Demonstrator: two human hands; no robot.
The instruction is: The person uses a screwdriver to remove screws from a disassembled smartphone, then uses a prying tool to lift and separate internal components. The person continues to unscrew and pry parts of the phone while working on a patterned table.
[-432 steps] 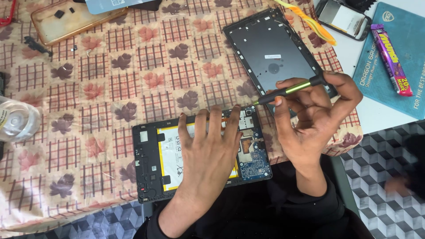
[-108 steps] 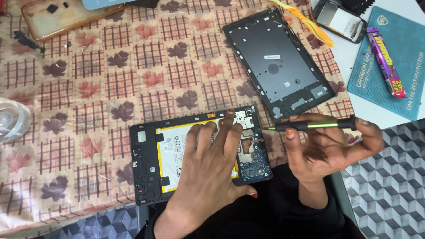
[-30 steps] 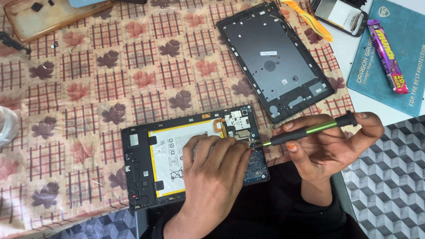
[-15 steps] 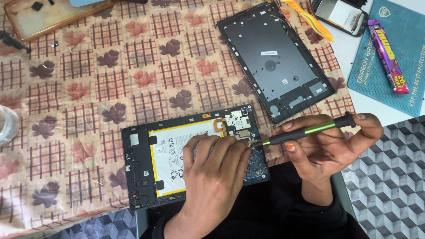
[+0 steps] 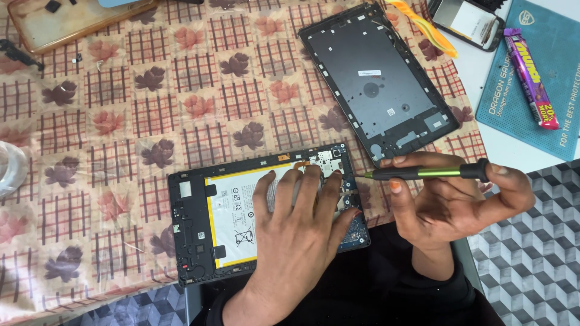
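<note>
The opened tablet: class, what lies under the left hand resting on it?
Under the left hand, the opened tablet shows its white battery and blue circuit board; parts beneath the palm are hidden.

- Purple snack bar wrapper, long and narrow, lying on the blue mat at far right.
- Small white sticker on the dark back cover.
- Phone screen, pale, at the top right edge.

The left hand lies flat on the opened tablet, fingers spread over its white battery. The right hand pinches a green-and-black screwdriver, tip at the tablet's upper right edge. The removed back cover lies beyond on the leaf-patterned surface.
</note>
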